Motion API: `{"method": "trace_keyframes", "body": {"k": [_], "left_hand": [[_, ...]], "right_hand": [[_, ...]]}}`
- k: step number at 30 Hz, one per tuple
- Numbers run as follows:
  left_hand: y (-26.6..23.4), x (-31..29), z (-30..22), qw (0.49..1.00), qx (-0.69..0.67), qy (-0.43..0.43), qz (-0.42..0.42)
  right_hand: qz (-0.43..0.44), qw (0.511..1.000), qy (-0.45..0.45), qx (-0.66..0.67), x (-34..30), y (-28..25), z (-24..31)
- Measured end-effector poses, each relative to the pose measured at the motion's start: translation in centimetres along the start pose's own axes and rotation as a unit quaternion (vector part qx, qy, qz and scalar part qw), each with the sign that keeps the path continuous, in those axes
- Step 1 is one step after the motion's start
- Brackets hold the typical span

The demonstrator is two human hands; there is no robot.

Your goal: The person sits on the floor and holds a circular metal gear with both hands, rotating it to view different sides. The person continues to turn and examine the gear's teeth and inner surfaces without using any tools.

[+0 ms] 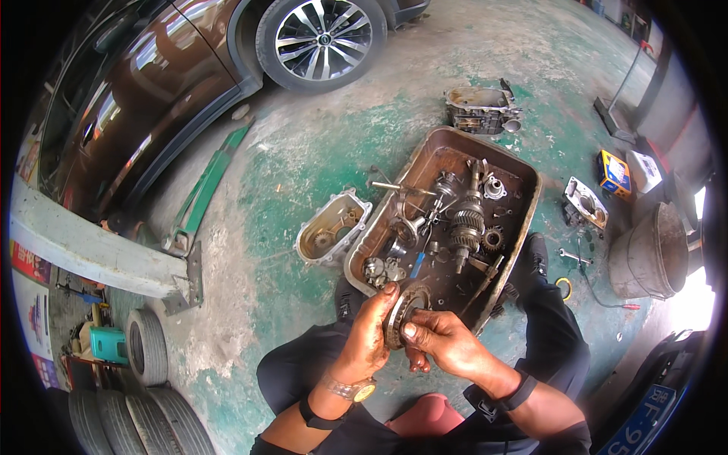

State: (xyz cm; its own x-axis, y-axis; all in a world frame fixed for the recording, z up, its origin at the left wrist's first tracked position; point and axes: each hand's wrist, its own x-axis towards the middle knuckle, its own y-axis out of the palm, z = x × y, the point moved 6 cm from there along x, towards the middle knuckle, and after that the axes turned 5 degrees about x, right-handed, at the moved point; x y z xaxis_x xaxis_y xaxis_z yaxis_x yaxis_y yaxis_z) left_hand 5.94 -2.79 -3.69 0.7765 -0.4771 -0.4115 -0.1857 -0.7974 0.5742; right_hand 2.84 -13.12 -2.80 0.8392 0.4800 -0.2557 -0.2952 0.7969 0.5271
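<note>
Left hand (pixel 369 332) and right hand (pixel 449 345) grip a grimy metal ring (pixel 395 322) snugly, messy tray (pixel 437 154) farther off, bucket (pixel 644 265) right.

Bright light blows out at right and glints off the car (pixel 148 106); edges bend.

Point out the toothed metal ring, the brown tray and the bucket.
Toothed metal ring (pixel 398 313), head view: toothed rim.
Brown tray (pixel 500 155), head view: far inner wall.
Bucket (pixel 643 262), head view: outer side wall.
</note>
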Motion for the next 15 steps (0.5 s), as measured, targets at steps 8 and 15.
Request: {"method": "trace_keyframes", "body": {"k": [8, 15], "left_hand": [[0.14, -0.19, -0.20, 1.000, 0.027, 0.003, -0.009], [-0.27, -0.02, 0.45, 0.998, 0.059, 0.005, -0.037]], "right_hand": [[0.009, 0.999, 0.003, -0.042, 0.19, 0.16, -0.14], [-0.009, 0.998, 0.024, -0.055, 0.32, -0.14, -0.39]]}}
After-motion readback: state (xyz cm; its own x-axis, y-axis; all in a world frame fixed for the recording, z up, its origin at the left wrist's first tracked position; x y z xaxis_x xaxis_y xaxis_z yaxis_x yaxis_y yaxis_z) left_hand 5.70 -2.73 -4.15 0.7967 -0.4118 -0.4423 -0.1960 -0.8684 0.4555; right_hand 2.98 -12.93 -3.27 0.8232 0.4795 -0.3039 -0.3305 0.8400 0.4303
